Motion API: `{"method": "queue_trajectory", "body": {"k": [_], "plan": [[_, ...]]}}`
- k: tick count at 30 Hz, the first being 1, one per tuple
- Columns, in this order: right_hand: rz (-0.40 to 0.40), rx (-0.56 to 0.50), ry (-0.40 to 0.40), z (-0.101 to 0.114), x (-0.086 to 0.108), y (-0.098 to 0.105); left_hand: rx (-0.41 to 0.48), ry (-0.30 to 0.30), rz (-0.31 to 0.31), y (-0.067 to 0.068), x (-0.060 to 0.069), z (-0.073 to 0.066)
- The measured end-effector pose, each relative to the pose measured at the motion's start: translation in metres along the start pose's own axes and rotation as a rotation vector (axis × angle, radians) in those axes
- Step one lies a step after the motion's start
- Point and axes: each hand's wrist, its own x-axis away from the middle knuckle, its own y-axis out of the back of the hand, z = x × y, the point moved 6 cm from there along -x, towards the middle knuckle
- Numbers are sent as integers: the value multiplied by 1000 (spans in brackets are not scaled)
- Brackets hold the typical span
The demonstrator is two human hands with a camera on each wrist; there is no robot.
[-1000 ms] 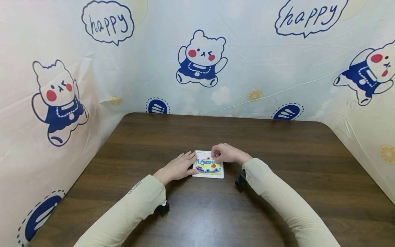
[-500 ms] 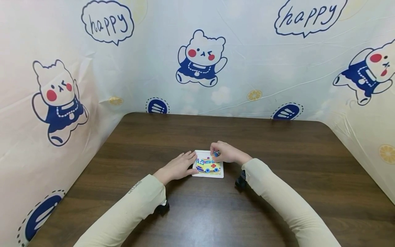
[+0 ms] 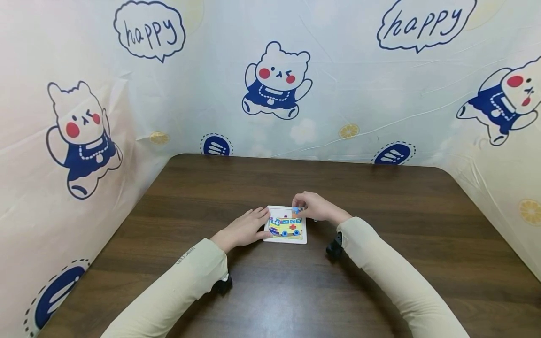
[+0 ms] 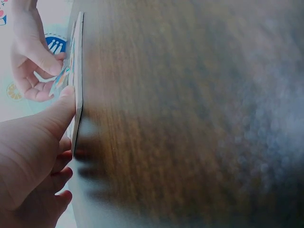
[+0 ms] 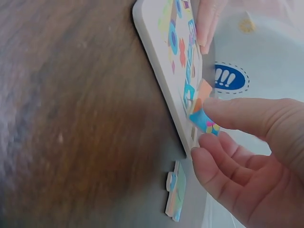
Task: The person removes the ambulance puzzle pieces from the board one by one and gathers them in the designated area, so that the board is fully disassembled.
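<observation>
Both forearms, in cream fabric sleeves, reach forward over the dark brown wooden table and meet at a small square picture-puzzle board with a white rim, which lies flat near the table's middle. The left hand is laid palm down at the board's left edge, fingers extended and apart, thumb near the lower left corner; it presses there without clasping anything. The right hand comes in from the right, wrist bent inward, and pinches an orange-and-blue flat puzzle piece between thumb and fingers above the board's upper right corner. The right wrist view shows this piece tilted; whether its lower edge touches the board cannot be told. That view also reveals a green-and-blue loose puzzle piece on the table just beside the board, largely masked by the right hand in the head view.
</observation>
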Motion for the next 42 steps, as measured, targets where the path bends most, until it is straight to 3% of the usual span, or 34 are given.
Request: {"method": "queue_trajectory", "body": {"k": [5, 15, 28, 42], "plan": [[0, -54, 9, -3, 2, 3, -6, 4, 2, 1, 0, 0], [-37, -149, -74, -12, 5, 8, -13, -2, 8, 1, -1, -1], [-77, -186, -158, -18, 9, 12, -24, -10, 4, 1, -2, -1], [-154, -196, -184, -33, 24, 42, -20, -12, -1, 0, -1, 0]]}}
